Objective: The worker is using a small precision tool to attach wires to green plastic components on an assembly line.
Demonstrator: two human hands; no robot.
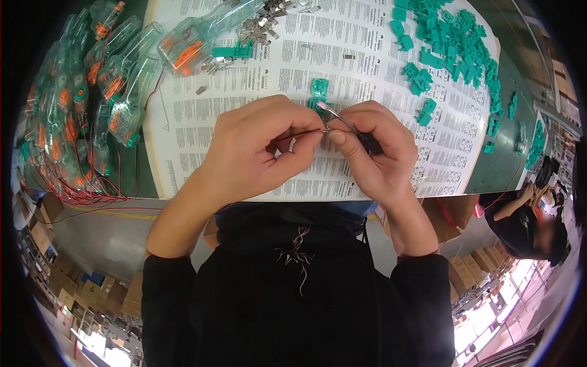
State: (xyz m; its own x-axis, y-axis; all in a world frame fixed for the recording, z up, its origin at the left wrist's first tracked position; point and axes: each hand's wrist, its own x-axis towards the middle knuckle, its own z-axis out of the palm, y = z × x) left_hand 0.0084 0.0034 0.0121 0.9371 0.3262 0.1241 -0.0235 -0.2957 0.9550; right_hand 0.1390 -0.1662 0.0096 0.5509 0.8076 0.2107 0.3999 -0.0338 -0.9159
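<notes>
Both my hands meet over the printed paper sheet [244, 131], fingertips nearly touching. The thumb and forefinger of my left hand [260, 144] pinch something thin and small that I cannot make out. In my right hand [379, 144] is a slim metal tool [337, 114], its pale tip pointing up and left; a dark part of it lies within the palm. That hand's thumb also presses at the small thing between the fingertips. Just beyond the fingers lies a translucent green plastic part [319, 87], partly hidden by the hands.
Clear bottle-shaped housings [125, 79] with orange parts and red wires [92, 196] crowd the left. Small metal pieces [263, 27] and a green piece [232, 51] lie at the back. Green plastic parts [449, 37] are heaped back right. Another person [520, 220] sits far right.
</notes>
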